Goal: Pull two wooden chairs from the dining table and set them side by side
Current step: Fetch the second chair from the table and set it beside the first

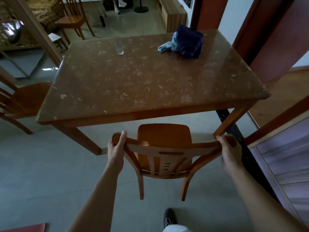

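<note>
Both hands' grip (117, 144) (226, 148) on chair (164, 139) top rail; table (150, 113) edge just ahead.

Dim, cool indoor light, entering mostly from the far room at top. Soft glare on the glossy table top (150, 77) near its far right corner and a small bright glint on the chair's (164, 148) top rail. Pale reflections on the floor tiles (41, 173) at left. Strong wide-angle bending at the edges; slight blur on the doorframe (284, 134) and lower right corner.
</note>
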`<state>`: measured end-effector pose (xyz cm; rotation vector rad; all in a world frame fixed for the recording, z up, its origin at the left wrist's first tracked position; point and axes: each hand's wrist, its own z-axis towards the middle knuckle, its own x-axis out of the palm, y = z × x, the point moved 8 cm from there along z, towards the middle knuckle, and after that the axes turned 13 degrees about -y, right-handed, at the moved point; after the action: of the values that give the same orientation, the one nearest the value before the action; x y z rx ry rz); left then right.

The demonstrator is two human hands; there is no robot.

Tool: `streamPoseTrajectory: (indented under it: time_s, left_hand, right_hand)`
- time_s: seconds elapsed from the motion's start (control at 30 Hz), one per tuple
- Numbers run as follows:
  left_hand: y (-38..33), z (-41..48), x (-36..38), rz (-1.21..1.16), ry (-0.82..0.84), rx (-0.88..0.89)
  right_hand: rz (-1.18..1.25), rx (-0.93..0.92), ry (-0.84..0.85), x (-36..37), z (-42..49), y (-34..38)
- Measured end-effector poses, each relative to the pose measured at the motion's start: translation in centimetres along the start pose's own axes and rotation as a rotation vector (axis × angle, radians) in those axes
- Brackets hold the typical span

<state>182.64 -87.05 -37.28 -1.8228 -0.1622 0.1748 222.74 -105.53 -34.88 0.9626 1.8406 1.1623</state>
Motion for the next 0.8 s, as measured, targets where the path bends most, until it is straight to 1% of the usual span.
streamPoseTrajectory:
  time_s: [0.13, 0.2, 0.3, 0.47, 0.63, 0.8]
  left_hand:
    - [-0.6, 0.3, -0.6, -0.121, -0.080, -0.017]
    - [-1.0, 0.2, -2.0, -0.171, -0.085, -0.010]
    - [-2.3, -0.3, -5.0, -0.234, -0.139, -0.001]
    - [-4.1, -1.9, -9.8, -0.232, -0.167, 0.001]
    - [-5.1, -2.8, -16.8, -0.250, -0.203, -0.020]
    - [-7.2, -4.2, -26.6, -0.278, -0.239, 0.010]
  right_hand:
    - [0.063, -0.002, 0.003, 0.4, 0.0, 1.3]
    - [0.083, -0.008, 0.034, 0.9, -1.0, 2.3]
    - [0.097, -0.043, 0.060, 2.1, -2.7, 4.1]
    - [0.119, -0.060, 0.084, 3.5, -7.0, 5.2]
    - [0.107, -0.053, 0.109, 5.2, -14.2, 5.0]
    - [0.099, -0.057, 0.147, 8.0, -23.5, 4.4]
